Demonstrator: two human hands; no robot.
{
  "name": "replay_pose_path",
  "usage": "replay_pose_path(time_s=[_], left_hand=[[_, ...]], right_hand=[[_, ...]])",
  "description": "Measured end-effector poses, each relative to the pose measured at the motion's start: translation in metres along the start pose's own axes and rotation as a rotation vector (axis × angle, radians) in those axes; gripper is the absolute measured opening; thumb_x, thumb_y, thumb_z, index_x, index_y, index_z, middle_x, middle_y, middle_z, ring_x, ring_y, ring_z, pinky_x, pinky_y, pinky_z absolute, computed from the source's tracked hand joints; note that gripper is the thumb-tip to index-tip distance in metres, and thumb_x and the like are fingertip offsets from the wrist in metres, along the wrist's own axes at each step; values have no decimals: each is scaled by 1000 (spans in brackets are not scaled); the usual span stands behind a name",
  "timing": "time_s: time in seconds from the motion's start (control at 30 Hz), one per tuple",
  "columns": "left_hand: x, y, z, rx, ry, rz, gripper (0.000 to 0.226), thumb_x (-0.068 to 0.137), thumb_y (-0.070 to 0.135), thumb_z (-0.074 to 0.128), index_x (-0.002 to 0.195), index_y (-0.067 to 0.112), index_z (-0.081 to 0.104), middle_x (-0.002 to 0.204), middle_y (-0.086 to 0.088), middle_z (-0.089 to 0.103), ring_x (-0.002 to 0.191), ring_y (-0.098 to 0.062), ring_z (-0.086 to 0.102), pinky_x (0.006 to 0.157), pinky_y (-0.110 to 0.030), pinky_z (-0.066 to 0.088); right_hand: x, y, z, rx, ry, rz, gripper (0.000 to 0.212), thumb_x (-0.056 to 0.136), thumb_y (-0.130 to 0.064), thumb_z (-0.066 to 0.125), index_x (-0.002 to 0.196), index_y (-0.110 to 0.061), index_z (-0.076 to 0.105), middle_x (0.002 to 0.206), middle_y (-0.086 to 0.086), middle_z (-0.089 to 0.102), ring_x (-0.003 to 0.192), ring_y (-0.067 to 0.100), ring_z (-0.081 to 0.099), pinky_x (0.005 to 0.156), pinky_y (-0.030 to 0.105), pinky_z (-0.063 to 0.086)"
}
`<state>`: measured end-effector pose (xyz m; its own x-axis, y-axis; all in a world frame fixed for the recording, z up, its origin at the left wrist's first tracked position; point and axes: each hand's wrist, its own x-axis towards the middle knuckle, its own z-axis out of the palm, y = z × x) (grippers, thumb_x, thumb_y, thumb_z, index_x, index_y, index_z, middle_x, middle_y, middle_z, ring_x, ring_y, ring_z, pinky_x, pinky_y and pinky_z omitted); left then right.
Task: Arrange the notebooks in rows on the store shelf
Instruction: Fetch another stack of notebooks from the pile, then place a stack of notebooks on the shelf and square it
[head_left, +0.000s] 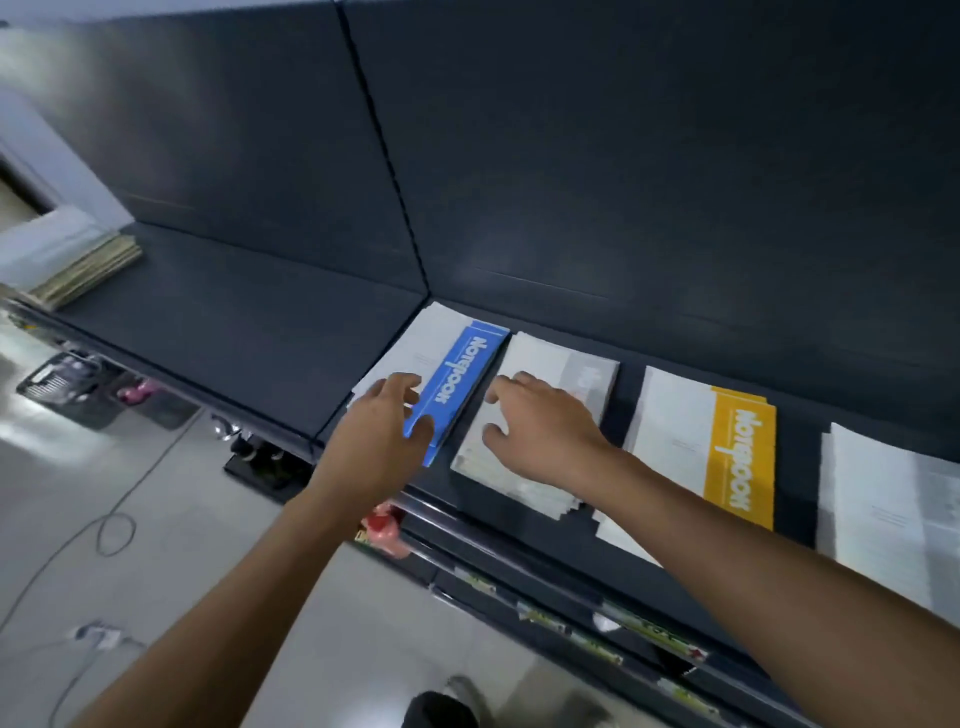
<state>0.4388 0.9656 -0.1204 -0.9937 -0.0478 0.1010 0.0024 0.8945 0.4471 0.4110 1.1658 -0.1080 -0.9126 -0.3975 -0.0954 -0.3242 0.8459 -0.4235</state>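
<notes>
Several stacks of notebooks lie in a row on the dark shelf (249, 332). The leftmost stack, white with a blue band (457, 374), sits at the shelf joint. My left hand (379, 431) grips its near edge, thumb on the blue band and fingers spread over the white cover. To its right lies a grey-banded stack (540, 364), and my right hand (540, 431) rests flat on it with loosely bent fingers. Further right are a yellow-banded stack (717, 452) and a grey stack (893, 509) cut off by the frame edge.
A pile of pale notebooks (78, 265) lies at the shelf's far left end. The shelf's back wall rises dark behind. Lower shelves with price tags (613, 629) run beneath. On the floor are a cable (114, 530), a black basket (67, 384) and a red object (384, 525).
</notes>
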Motion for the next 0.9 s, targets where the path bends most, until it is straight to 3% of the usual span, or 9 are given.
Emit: replay_pose_path(time_s=[0.17,0.27,0.5,0.67,0.9], left_hand=[[6,-79,-43,12,37,-25,43,95,31,60,135,18,48,115,6,58,97,-13,57,79,-23,40],[14,-138,-79,1,51,-34,46,95,31,59,137,17,46,117,5,58,99,-14,56,81,-25,43],[26,-291,-160,56,35,-63,43,92,28,53,133,15,51,118,-2,62,104,-23,60,78,-29,44],[30,-369,-208,56,38,-136,42,93,27,52,133,15,50,120,-4,62,109,-23,60,84,-34,50],[38,-461,-258,20,103,-212,35,95,30,55,129,20,55,114,3,64,98,-16,63,85,-35,52]], right_hand=[[50,-75,17,-33,-44,-78,29,96,-32,52,121,-18,54,120,1,57,106,26,59,87,43,51],[88,-133,31,-46,-30,-99,30,96,-36,53,122,-20,54,119,0,57,109,25,59,88,43,51],[180,-293,92,-91,-36,-120,26,97,-37,52,118,-21,54,111,-1,56,96,26,59,79,42,52],[222,-379,119,-83,-60,-169,29,96,-39,53,118,-21,55,116,-1,57,100,26,60,86,45,53],[292,-475,132,-107,-77,-259,29,96,-38,52,118,-20,55,116,0,59,100,26,60,87,46,53]])
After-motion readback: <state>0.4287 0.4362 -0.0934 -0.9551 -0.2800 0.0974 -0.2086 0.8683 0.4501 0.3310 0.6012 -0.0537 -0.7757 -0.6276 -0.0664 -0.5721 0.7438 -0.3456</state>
